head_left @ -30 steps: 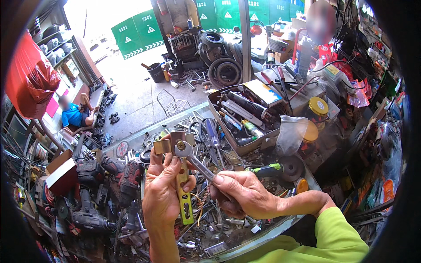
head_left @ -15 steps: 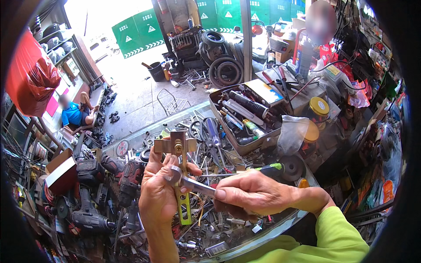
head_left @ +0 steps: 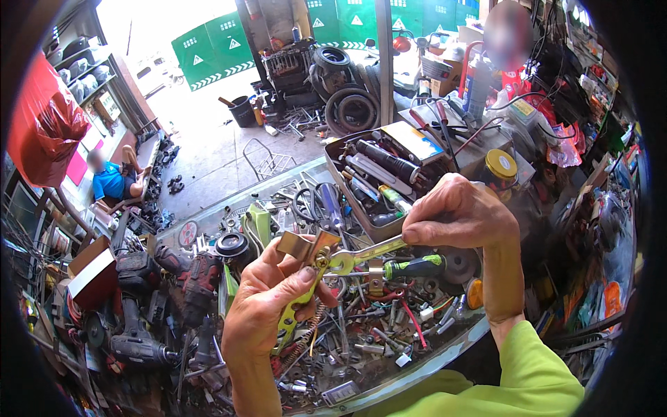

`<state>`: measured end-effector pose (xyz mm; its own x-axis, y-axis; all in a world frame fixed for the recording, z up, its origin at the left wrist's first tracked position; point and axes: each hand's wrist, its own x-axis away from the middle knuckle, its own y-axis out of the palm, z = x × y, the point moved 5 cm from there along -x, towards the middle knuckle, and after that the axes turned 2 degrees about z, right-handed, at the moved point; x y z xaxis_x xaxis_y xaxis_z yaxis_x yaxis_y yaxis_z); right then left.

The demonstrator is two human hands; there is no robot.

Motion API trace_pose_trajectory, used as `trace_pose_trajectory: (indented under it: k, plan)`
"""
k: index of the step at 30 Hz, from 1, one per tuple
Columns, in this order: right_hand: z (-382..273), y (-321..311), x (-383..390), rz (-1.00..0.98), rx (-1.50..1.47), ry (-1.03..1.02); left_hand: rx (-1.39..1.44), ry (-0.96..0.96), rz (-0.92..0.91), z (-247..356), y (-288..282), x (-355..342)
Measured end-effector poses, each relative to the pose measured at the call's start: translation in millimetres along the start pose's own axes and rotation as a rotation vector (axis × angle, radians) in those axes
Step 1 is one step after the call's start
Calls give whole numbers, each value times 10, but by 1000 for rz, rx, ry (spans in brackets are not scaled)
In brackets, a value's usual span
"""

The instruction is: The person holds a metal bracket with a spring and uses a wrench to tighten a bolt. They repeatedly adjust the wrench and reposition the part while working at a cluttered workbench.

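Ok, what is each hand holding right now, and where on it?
The left hand grips a yellow bracket around its lower strip. The right hand pinches a spanner by its handle end, its ring head at the bracket's top.

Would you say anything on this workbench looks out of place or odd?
Yes: the bench is buried under loose screws, wires and parts, with no bare spot. The left hand holds a yellow-green bracket, and the right hand holds a wrench on its fitting. Nothing looks broken.
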<state>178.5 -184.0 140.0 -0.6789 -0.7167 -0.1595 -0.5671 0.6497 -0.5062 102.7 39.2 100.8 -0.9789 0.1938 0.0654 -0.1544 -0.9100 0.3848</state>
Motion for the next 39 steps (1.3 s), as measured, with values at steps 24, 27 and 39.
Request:
trace_pose_trajectory:
  k: [24, 27, 39]
  plan:
    - [110, 61, -63, -47, 13, -95, -45, -66, 2, -93, 30, -28]
    - [93, 94, -103, -16, 5, -76, 47, 12, 28, -62, 27, -44]
    - [269, 1063, -314, 96, -560, 278, 220, 341, 443, 0, -268, -35]
